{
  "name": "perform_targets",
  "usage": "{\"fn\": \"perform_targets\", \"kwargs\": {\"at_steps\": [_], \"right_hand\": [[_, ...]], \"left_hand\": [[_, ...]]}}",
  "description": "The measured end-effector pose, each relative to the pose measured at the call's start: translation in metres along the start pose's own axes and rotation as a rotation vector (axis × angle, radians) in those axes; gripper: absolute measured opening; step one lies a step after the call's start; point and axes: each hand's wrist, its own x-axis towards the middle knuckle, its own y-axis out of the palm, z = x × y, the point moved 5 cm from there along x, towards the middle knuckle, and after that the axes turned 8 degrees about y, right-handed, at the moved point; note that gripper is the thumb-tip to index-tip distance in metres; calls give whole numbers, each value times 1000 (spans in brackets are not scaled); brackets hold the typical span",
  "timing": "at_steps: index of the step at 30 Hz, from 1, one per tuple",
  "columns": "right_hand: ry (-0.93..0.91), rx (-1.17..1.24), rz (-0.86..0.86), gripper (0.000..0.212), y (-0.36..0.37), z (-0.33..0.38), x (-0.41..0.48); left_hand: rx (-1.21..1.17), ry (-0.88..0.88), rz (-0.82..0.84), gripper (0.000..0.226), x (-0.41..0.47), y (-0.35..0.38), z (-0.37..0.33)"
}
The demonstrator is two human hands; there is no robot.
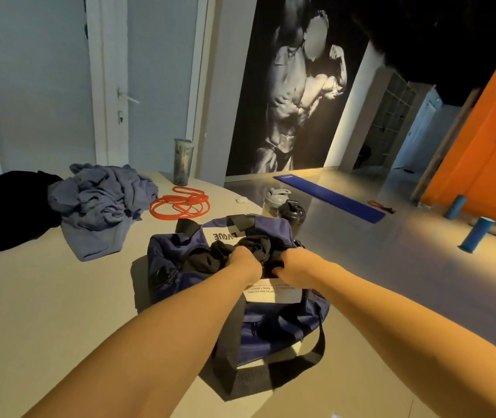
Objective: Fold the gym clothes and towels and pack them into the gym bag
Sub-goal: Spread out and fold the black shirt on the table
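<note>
grip: left hand (pixel 245 260) and right hand (pixel 293 269) both clutch black garment (pixel 207 258) inside gym bag (pixel 273 324).
remaining: blue pile (pixel 101 200), black pile (pixel 8 209) seem unfolded.

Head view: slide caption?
Left hand and right hand grip a black garment in the navy gym bag; crumpled blue clothes lie behind.

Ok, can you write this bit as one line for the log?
step: packing | left hand: grips black garment | right hand: grips black garment | gym bag: open, on table | unpacked: blue clothes, black pile
</note>
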Motion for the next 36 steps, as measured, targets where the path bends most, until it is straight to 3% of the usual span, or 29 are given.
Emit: {"fn": "perform_targets", "kwargs": {"at_steps": [2, 4, 7, 9, 11, 14, 17, 20, 22, 25, 28, 32, 36], "right_hand": [[-118, -50, -210, 27, -12, 11, 0], [-272, 24, -291, 28, -14, 21, -2], [-230, 123, -158, 23, -2, 16, 5], [-98, 0, -20, 32, 9, 5, 11], [-8, -50, 75, 36, 12, 0, 13], [7, -60, -57, 24, 1, 10, 14], [-111, 4, -253, 25, -7, 27, 12], [-220, 321, -149, 43, -4, 32, 10], [-226, 342, -19, 51, 2, 34, 13], [-217, 276, 110, 58, 13, 37, 21], [-201, 221, 187, 60, 18, 42, 28], [-173, 167, 253, 63, 24, 45, 35], [-170, 116, 268, 68, 26, 45, 38]], "left_hand": [[131, 83, 6, 46, 1, 1, -5], [307, 214, -25, 52, -2, -2, -15], [610, 448, -75, 67, -7, -7, -21], [916, 715, -39, 76, -5, -1, -22], [1190, 840, 91, 61, 1, 9, -17], [1291, 777, 193, 40, 11, 5, -16], [1049, 751, 194, 28, 14, -17, -25], [658, 687, 114, 30, 31, -46, -19], [477, 644, 25, 23, 46, -62, -10], [648, 615, 73, 13, 69, -69, 1], [904, 560, 240, 33, 78, -64, 7], [1130, 599, 165, 52, 88, -53, 6], [1114, 512, 273, 68, 91, -43, 16]]}}
